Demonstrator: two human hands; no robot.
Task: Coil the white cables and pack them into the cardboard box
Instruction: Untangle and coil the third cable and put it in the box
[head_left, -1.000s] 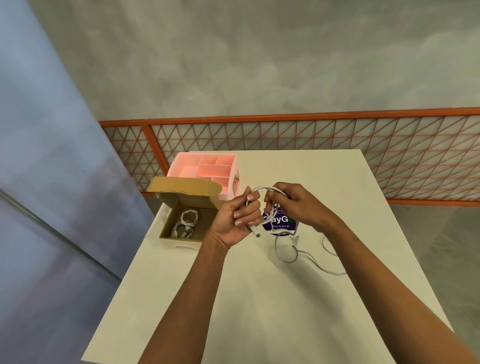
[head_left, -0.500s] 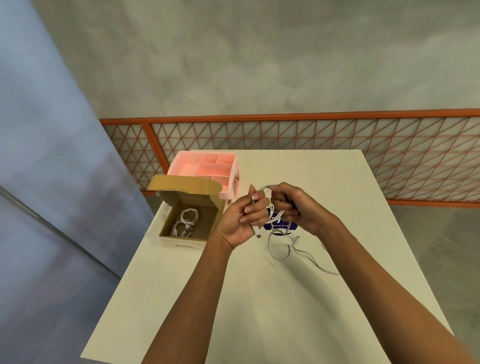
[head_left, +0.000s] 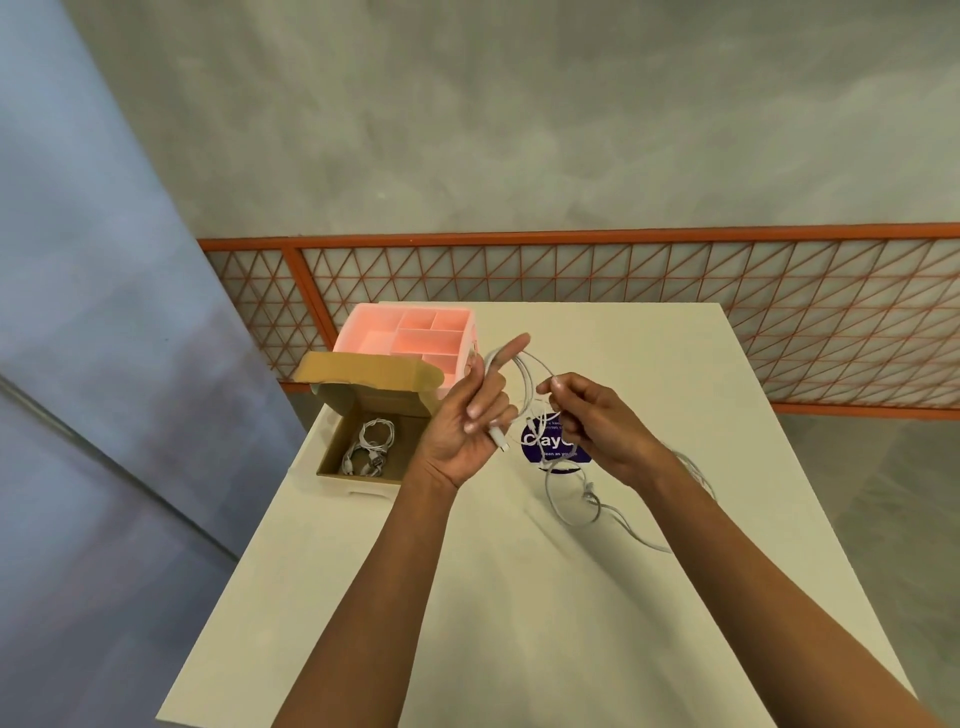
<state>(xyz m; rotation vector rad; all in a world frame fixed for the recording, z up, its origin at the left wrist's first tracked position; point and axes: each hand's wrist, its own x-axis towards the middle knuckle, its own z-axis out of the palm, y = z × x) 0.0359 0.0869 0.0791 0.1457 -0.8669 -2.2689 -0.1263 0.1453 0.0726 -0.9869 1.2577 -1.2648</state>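
Left hand (head_left: 470, 415) grips white cable (head_left: 527, 387) near plug, index finger out. Right hand (head_left: 597, 421) pinches loop. Rest trails on tabletop (head_left: 519, 597). Cardboard box (head_left: 371, 447) open at left, coiled cables (head_left: 366, 447) inside.

Perhaps industrial space: bare concrete (head_left: 519, 130), orange railing (head_left: 571, 237)

White table (head_left: 519, 597), grey mottled wall (head_left: 519, 130), orange lattice railing (head_left: 675, 291), bluish panel (head_left: 78, 312) at left

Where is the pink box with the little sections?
In the head view the pink box sits at the far left of the white table, just behind the open cardboard box and left of the left hand.
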